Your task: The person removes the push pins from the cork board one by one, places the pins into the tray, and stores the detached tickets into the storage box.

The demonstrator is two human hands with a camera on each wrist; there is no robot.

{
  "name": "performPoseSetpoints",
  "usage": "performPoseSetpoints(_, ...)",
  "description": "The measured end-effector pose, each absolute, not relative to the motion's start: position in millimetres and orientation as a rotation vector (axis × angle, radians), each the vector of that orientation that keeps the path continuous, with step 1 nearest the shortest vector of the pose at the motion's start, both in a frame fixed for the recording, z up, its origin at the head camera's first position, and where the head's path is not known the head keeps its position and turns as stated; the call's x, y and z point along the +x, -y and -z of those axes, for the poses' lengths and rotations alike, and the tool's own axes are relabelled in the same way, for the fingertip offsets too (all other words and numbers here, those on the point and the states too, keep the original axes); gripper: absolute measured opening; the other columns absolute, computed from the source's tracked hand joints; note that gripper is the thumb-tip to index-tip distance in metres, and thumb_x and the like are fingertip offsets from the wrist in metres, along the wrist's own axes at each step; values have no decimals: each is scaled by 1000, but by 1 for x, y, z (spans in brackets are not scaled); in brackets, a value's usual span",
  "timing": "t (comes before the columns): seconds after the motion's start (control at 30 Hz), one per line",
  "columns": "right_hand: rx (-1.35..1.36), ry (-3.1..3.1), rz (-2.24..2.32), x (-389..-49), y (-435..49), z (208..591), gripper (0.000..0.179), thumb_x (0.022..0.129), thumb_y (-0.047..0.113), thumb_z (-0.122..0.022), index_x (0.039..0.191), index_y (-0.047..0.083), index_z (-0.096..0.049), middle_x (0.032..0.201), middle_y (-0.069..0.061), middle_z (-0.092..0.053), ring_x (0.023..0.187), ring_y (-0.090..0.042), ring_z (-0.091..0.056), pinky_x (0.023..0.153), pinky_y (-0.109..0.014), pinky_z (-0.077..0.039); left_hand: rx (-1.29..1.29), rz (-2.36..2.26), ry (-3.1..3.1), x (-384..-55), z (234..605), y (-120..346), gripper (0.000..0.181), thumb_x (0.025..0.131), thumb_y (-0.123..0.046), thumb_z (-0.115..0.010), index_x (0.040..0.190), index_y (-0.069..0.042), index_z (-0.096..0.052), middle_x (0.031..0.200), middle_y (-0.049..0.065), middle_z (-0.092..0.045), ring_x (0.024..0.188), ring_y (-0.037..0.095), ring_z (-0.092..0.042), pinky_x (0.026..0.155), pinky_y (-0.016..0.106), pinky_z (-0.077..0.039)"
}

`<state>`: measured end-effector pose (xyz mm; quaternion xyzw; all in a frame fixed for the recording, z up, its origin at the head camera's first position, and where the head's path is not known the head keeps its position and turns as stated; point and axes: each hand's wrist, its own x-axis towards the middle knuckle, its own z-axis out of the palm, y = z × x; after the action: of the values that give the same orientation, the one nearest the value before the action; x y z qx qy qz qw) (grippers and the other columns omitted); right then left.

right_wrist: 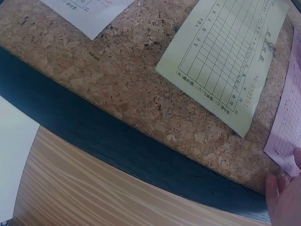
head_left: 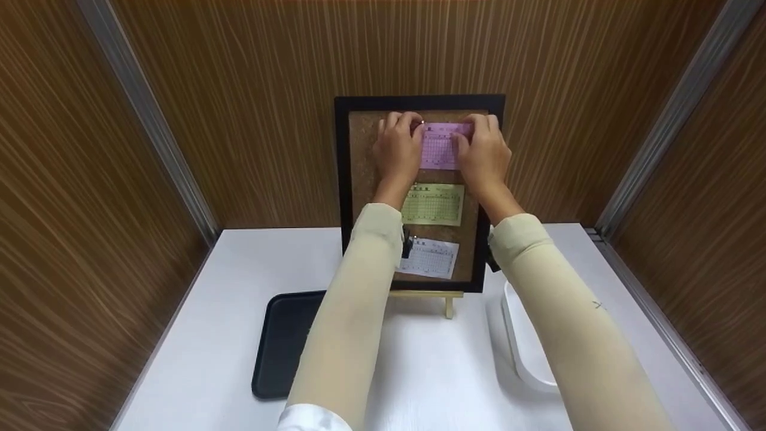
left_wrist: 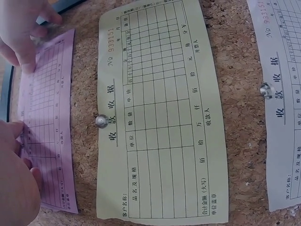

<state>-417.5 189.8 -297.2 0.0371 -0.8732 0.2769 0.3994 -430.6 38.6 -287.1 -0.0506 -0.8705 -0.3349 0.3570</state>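
Note:
A pink receipt slip (head_left: 440,146) lies against the upper part of a black-framed corkboard (head_left: 368,179). My left hand (head_left: 400,143) is at the slip's top left, its thumb and forefinger pinching a small shiny push pin (head_left: 422,122); the fingers partly hide it. At the slip's right side, my right hand (head_left: 483,149) holds the edge, thumb over the printed face. Below hangs a yellow-green receipt slip (left_wrist: 160,113), fixed by a silver push pin (left_wrist: 101,121). Lowest is a white receipt slip (head_left: 428,258), with its own silver push pin (left_wrist: 267,90).
The board leans on a small gold easel (head_left: 449,305) on a white table (head_left: 431,371). A black tray (head_left: 284,347) lies at left, partly under the left forearm. A white container (head_left: 526,359) stands at right behind the right forearm. Wood-grain walls (head_left: 287,60) enclose the table.

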Motion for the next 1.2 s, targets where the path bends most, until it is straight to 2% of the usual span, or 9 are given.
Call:
performPoseSetpoints(0.27,-6,2260,-724,-416,-189,298,43,97,39,-66,131,13,-56,119,-10,-57,98,-33,-64,81,-53,-49,-129,869,2243,-431,287,-37,21,97,-39,-65,110,-25,-73,116,-6,-65,112,14,-56,82,34,-50)
performPoseSetpoints(0.4,5,2262,-715,-417,-190,300,41,98,40,-65,131,17,-57,118,-8,-58,95,-31,-64,80,-51,-48,-142,880,2243,-431,287,-36,21,97,-39,-65,111,-25,-72,117,-5,-65,112,14,-56,82,34,-50)
performPoseSetpoints(0.67,62,2223,-661,-418,-190,302,35,98,38,-65,127,19,-61,107,-8,-59,81,-31,-61,70,-51,-47,-133,877,2252,-430,287,-33,19,99,-38,-63,111,-26,-72,117,-6,-64,111,13,-56,81,32,-50)
performPoseSetpoints(0.87,68,2215,-657,-418,-190,303,33,98,38,-64,123,17,-61,108,-8,-60,82,-33,-63,71,-52,-47,-132,876,2264,-428,286,-32,19,99,-39,-63,110,-27,-72,116,-8,-64,110,13,-56,78,31,-49)
performPoseSetpoints(1.2,74,2187,-652,-418,-189,305,30,99,37,-63,120,15,-64,104,-9,-60,79,-34,-63,69,-52,-47,-137,874,2272,-429,286,-32,18,100,-37,-62,110,-26,-72,117,-7,-64,111,12,-55,79,31,-49)
